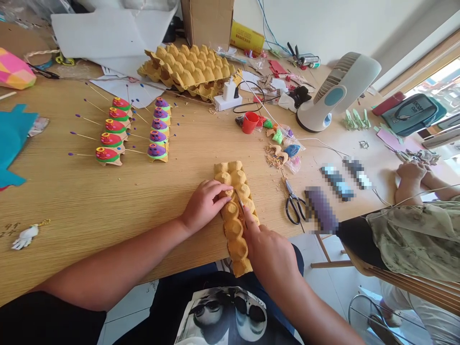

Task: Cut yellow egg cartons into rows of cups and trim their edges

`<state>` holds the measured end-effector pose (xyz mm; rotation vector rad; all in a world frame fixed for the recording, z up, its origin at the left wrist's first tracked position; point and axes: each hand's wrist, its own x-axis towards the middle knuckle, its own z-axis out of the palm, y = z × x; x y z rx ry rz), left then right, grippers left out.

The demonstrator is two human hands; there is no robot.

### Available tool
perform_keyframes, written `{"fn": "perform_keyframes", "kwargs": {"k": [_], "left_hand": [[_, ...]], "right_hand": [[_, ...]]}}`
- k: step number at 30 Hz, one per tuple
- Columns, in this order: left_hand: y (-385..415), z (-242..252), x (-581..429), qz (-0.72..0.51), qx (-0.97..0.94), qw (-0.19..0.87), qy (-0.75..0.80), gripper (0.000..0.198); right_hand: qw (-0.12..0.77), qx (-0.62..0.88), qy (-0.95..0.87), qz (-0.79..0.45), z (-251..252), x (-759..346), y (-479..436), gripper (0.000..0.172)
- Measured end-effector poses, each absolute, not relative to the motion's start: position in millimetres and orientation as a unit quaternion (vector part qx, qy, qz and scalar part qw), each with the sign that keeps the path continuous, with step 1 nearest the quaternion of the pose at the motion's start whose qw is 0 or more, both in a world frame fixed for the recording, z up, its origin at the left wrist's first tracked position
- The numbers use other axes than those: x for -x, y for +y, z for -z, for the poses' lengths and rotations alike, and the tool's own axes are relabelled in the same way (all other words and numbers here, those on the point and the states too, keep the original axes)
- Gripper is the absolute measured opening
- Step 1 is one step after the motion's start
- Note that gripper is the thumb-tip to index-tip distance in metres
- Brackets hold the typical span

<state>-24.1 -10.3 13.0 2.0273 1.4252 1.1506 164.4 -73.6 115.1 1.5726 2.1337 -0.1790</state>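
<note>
A yellow cardboard egg carton strip (pixel 235 229), two rows wide, lies lengthwise before me, its near end reaching past the table edge. My left hand (pixel 204 203) grips one of its cups near the far end, thumb and fingers closing on it. In my right hand (pixel 268 249) is a knife (pixel 240 200); its narrow blade points away from me into the groove between the rows, close to my left fingertips. The knife's handle is mostly hidden by my fingers. Black-handled scissors (pixel 295 203) lie to the right of the carton.
Painted carton figures, one red row (pixel 115 125) and one purple row (pixel 158 132), stand at left with stick antennae. Behind are stacked egg trays (pixel 194 67), a power strip (pixel 228 100), a red cup (pixel 249 123) and a white fan (pixel 332 96). Another person's hands (pixel 413 175) rest at right.
</note>
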Motion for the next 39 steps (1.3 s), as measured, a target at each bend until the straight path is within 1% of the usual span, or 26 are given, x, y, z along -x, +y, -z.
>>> {"fn": "perform_keyframes", "kwargs": {"k": [5, 11, 15, 21, 25, 30, 35, 39], "left_hand": [[-10.5, -12.2, 24.2, -0.412, -0.730, 0.198, 0.509, 0.019], [-10.5, -14.6, 23.9, -0.408, -0.724, 0.211, 0.514, 0.019], [-10.0, -15.4, 24.1, -0.409, -0.725, 0.208, 0.513, 0.018], [-10.0, -14.1, 24.1, -0.407, -0.728, 0.213, 0.509, 0.018], [-9.2, -14.2, 24.3, -0.410, -0.724, 0.210, 0.514, 0.017], [-9.3, -15.2, 24.2, -0.407, -0.728, 0.213, 0.509, 0.018], [-9.1, -16.8, 24.5, -0.406, -0.724, 0.217, 0.513, 0.018], [-9.4, -15.8, 24.2, -0.410, -0.722, 0.212, 0.515, 0.018]], "right_hand": [[0.223, -0.583, 0.779, 0.060, -115.0, -160.2, -72.7, 0.066], [0.240, -0.581, 0.775, 0.065, -118.0, -162.2, -74.0, 0.072], [0.247, -0.583, 0.771, 0.067, -120.9, -158.2, -71.0, 0.068], [0.251, -0.592, 0.763, 0.069, -121.7, -159.9, -76.5, 0.069], [0.233, -0.595, 0.767, 0.052, -119.0, -157.5, -73.3, 0.066], [0.239, -0.593, 0.767, 0.057, -117.4, -157.2, -71.8, 0.069], [0.230, -0.596, 0.769, 0.034, -115.4, -157.4, -74.7, 0.065], [0.247, -0.585, 0.772, 0.028, -116.0, -161.4, -79.5, 0.069]]}}
